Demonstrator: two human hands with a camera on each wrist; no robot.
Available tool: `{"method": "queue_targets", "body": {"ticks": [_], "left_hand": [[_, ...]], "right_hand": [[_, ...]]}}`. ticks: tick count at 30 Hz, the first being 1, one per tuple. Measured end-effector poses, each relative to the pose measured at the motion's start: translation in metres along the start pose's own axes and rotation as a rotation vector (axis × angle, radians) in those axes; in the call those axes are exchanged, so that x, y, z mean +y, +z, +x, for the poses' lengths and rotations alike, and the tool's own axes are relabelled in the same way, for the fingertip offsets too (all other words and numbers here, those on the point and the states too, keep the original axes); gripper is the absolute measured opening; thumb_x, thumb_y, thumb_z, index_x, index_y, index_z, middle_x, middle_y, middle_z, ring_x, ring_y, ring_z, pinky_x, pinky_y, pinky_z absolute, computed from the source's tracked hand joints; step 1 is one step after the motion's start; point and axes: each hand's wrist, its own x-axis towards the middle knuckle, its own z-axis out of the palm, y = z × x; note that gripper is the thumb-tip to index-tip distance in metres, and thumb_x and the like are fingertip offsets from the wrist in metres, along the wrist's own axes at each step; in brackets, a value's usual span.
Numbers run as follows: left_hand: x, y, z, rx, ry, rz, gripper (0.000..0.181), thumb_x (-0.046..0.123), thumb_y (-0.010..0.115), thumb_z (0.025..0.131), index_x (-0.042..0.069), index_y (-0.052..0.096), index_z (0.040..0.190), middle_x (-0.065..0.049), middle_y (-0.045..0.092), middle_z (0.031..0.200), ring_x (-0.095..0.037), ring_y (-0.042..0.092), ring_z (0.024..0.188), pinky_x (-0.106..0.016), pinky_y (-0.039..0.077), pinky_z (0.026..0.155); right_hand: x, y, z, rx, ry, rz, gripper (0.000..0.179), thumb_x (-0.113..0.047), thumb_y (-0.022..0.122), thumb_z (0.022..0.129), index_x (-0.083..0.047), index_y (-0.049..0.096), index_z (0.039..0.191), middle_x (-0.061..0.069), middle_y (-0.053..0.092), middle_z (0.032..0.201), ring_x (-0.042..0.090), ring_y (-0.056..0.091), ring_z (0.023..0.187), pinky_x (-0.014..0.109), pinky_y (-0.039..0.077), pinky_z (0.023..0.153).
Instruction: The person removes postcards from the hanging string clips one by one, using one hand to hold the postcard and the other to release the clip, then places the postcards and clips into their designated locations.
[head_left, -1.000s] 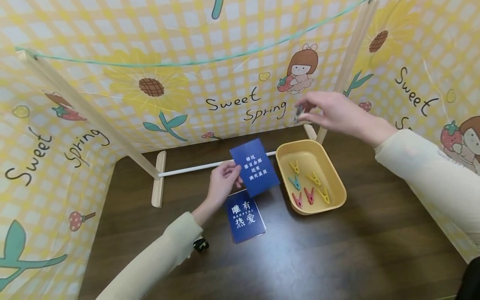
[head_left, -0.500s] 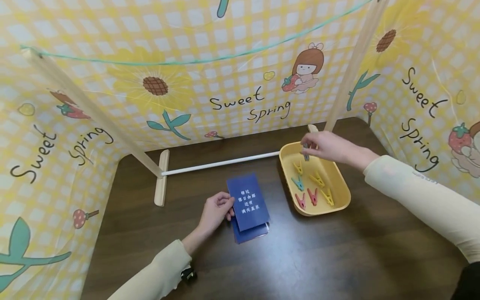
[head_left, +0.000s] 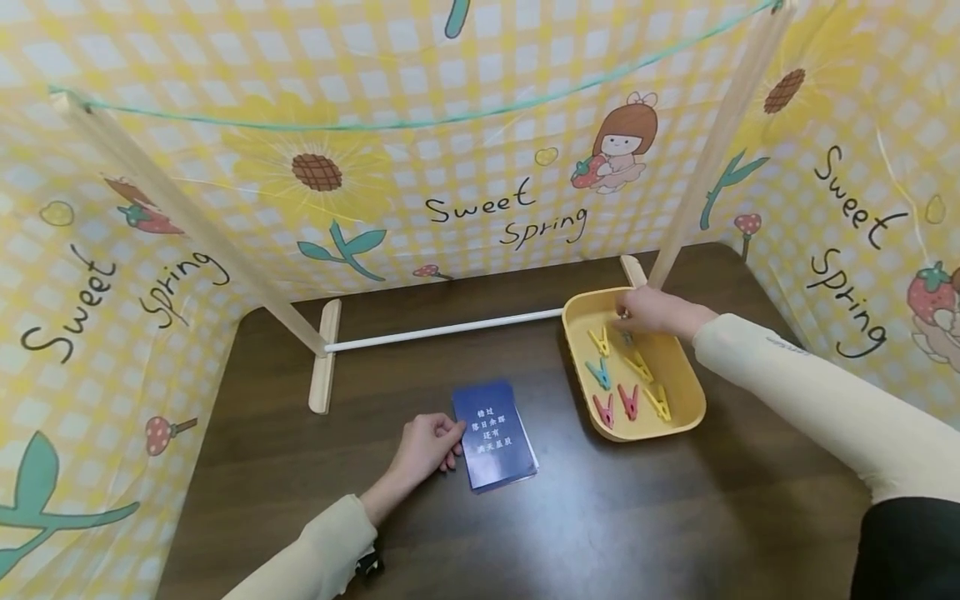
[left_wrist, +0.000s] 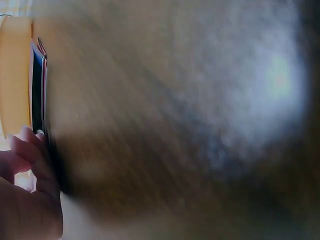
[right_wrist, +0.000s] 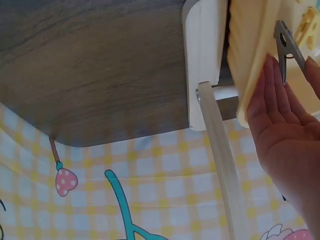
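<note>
My left hand pinches the left edge of a blue card with white Chinese characters. That card lies over other cards on the dark table, nearly covering them; the left wrist view shows their edges beside my fingers. My right hand reaches into the back of a yellow tray. Between its thumb and fingers it holds a grey clothespin, low over the tray floor. Yellow clothespins, a blue clothespin and red clothespins lie in the tray.
Behind the cards stands a wooden frame, its left post and right post joined by a white bar near the table. A green string sags between the post tops. Yellow checked cloth backs the table.
My left hand has brought the blue card down and towards me, onto the other cards. My right hand has lowered the grey clothespin from above into the tray.
</note>
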Motion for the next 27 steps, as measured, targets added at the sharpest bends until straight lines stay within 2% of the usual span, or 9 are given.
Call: {"method": "queue_targets", "body": {"ticks": [5, 9, 11, 16, 19, 22, 25, 27], "left_hand": [[-0.001, 0.002, -0.003, -0.011, 0.013, 0.067, 0.029, 0.019, 0.070, 0.101, 0.007, 0.066, 0.075, 0.001, 0.066, 0.058, -0.010, 0.058, 0.040, -0.030, 0.054, 0.040], [0.004, 0.003, -0.003, 0.005, 0.053, 0.169, 0.025, 0.018, 0.072, 0.099, 0.006, 0.062, 0.080, 0.002, 0.061, 0.055, -0.010, 0.056, 0.039, -0.029, 0.051, 0.039], [0.007, 0.005, -0.004, 0.013, 0.060, 0.215, 0.022, 0.018, 0.073, 0.099, 0.006, 0.060, 0.086, 0.002, 0.059, 0.055, -0.010, 0.055, 0.039, -0.029, 0.050, 0.039], [0.014, 0.010, -0.005, 0.017, 0.057, 0.252, 0.021, 0.018, 0.072, 0.099, 0.003, 0.057, 0.096, 0.004, 0.059, 0.057, -0.008, 0.055, 0.039, -0.028, 0.050, 0.040], [0.015, 0.010, -0.004, 0.028, 0.072, 0.267, 0.021, 0.017, 0.072, 0.099, 0.002, 0.058, 0.096, 0.003, 0.058, 0.056, -0.007, 0.054, 0.038, -0.028, 0.050, 0.040], [0.015, 0.010, -0.003, 0.031, 0.079, 0.273, 0.021, 0.017, 0.072, 0.099, 0.002, 0.058, 0.097, 0.003, 0.058, 0.056, -0.008, 0.054, 0.038, -0.027, 0.049, 0.040], [0.012, 0.012, -0.003, 0.024, 0.079, 0.262, 0.020, 0.016, 0.072, 0.099, 0.002, 0.058, 0.098, 0.003, 0.059, 0.058, -0.009, 0.055, 0.040, -0.027, 0.050, 0.040], [0.010, 0.013, -0.003, 0.022, 0.078, 0.237, 0.020, 0.016, 0.072, 0.099, 0.001, 0.058, 0.100, 0.002, 0.059, 0.060, -0.010, 0.056, 0.042, -0.028, 0.050, 0.040]], "right_hand": [[-0.003, 0.000, 0.003, -0.064, 0.028, -0.025, 0.020, -0.015, 0.068, 0.100, 0.005, 0.064, 0.095, 0.009, 0.066, 0.082, 0.019, 0.058, 0.069, 0.037, 0.055, 0.067], [-0.005, 0.003, 0.004, -0.097, 0.050, -0.011, 0.021, -0.014, 0.066, 0.099, 0.000, 0.058, 0.087, 0.004, 0.056, 0.069, 0.014, 0.049, 0.058, 0.027, 0.044, 0.056], [-0.004, 0.005, 0.004, -0.124, 0.079, 0.000, 0.028, -0.018, 0.066, 0.100, -0.004, 0.054, 0.079, 0.001, 0.053, 0.061, 0.011, 0.047, 0.051, 0.023, 0.040, 0.050], [-0.001, 0.005, 0.000, -0.193, 0.176, 0.082, 0.044, -0.030, 0.062, 0.104, -0.011, 0.051, 0.066, -0.002, 0.050, 0.051, 0.009, 0.048, 0.043, 0.019, 0.038, 0.042], [-0.004, 0.003, -0.002, -0.206, 0.203, 0.115, 0.041, -0.031, 0.060, 0.105, -0.011, 0.053, 0.070, -0.001, 0.052, 0.056, 0.011, 0.051, 0.046, 0.020, 0.039, 0.043], [-0.009, 0.000, -0.008, -0.202, 0.206, 0.139, 0.032, -0.031, 0.060, 0.105, -0.006, 0.060, 0.084, 0.004, 0.058, 0.067, 0.016, 0.056, 0.053, 0.023, 0.043, 0.046], [-0.014, 0.001, -0.015, -0.176, 0.165, 0.172, 0.028, -0.029, 0.061, 0.106, -0.002, 0.064, 0.098, 0.008, 0.065, 0.079, 0.022, 0.063, 0.060, 0.027, 0.050, 0.049], [-0.017, 0.004, -0.021, -0.134, 0.122, 0.192, 0.028, -0.027, 0.062, 0.105, 0.000, 0.066, 0.101, 0.009, 0.067, 0.081, 0.022, 0.065, 0.061, 0.029, 0.053, 0.052]]}}
